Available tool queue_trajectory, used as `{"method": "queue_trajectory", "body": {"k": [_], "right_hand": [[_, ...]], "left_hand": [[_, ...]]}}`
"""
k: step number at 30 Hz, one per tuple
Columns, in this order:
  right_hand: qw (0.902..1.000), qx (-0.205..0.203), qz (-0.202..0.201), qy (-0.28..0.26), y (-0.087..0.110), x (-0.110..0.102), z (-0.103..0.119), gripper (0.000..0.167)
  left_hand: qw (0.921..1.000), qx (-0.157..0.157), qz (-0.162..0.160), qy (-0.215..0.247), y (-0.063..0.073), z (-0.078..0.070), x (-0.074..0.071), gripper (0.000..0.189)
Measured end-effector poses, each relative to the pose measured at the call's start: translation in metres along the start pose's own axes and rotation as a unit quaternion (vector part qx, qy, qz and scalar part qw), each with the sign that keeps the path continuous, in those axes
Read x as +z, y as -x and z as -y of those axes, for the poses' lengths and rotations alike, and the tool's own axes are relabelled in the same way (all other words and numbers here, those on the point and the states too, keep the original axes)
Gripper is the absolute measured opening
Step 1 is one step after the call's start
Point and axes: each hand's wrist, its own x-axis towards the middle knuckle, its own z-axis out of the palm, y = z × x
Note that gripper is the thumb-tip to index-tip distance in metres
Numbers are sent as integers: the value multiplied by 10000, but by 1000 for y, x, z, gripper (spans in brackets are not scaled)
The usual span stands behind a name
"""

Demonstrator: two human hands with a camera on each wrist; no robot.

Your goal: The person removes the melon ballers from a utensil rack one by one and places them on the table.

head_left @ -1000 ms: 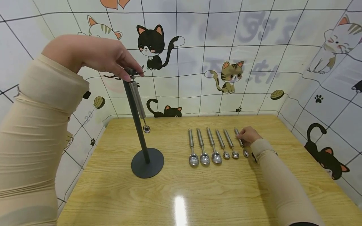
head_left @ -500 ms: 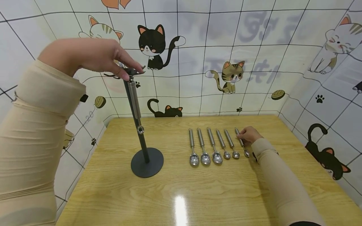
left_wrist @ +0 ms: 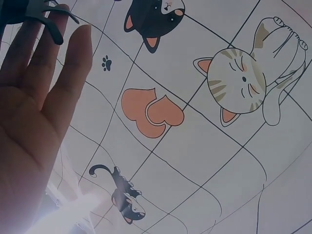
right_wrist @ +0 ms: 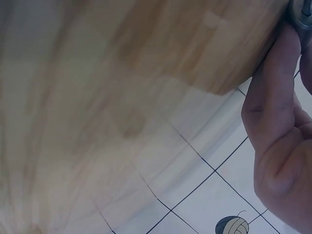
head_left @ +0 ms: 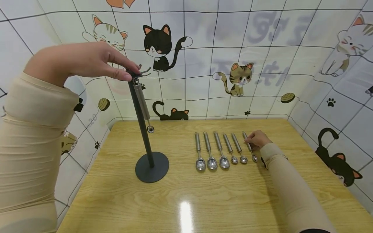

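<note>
My left hand (head_left: 96,61) is at the top of a dark utensil stand (head_left: 142,123), its thumb and fingertips right at the hooks (head_left: 143,72). In the left wrist view its fingers look nearly straight behind the dark hooks (left_wrist: 51,24). From one hook hangs a small metal melon baller (head_left: 142,103), bowl down and a little tilted. Over on the right, my right hand (head_left: 257,139) pinches the handle of another small melon baller (head_left: 249,145) lying at the end of a row. In the right wrist view just a bit of metal (right_wrist: 302,14) shows at the fingertips.
Left of my right hand lie two more small melon ballers (head_left: 237,145) and three bigger scoops (head_left: 217,142), side by side, bowls toward me. The round stand base (head_left: 140,174) rests on the wooden table (head_left: 122,207). A cat-patterned wall covering (head_left: 198,97) surrounds it.
My left hand has drawn back slightly to the left from the hooks, its fingers looser. The hanging melon baller has swung toward the post and back out. The right hand has stayed put.
</note>
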Motion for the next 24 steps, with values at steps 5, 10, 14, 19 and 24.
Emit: {"method": "queue_trajectory", "body": {"k": [5,10,14,19,24], "right_hand": [[9999,77,3,90,3,-1,1,34],[9994,-19,-144,301,9,-7,7,37],[9993,-217,-310,-4,12,-15,23,43],[9955,-653,-538,-417,14,-22,70,46],[9893,-1103,-637,-709,20,-20,132,42]], "left_hand": [[10000,52,-21,-11,-1,-1,1,50],[9999,11,9,100,-1,-1,3,48],[9999,109,-70,101,-1,0,4,45],[9994,258,-237,82,0,0,6,41],[9988,301,-349,146,-1,-1,7,41]]}}
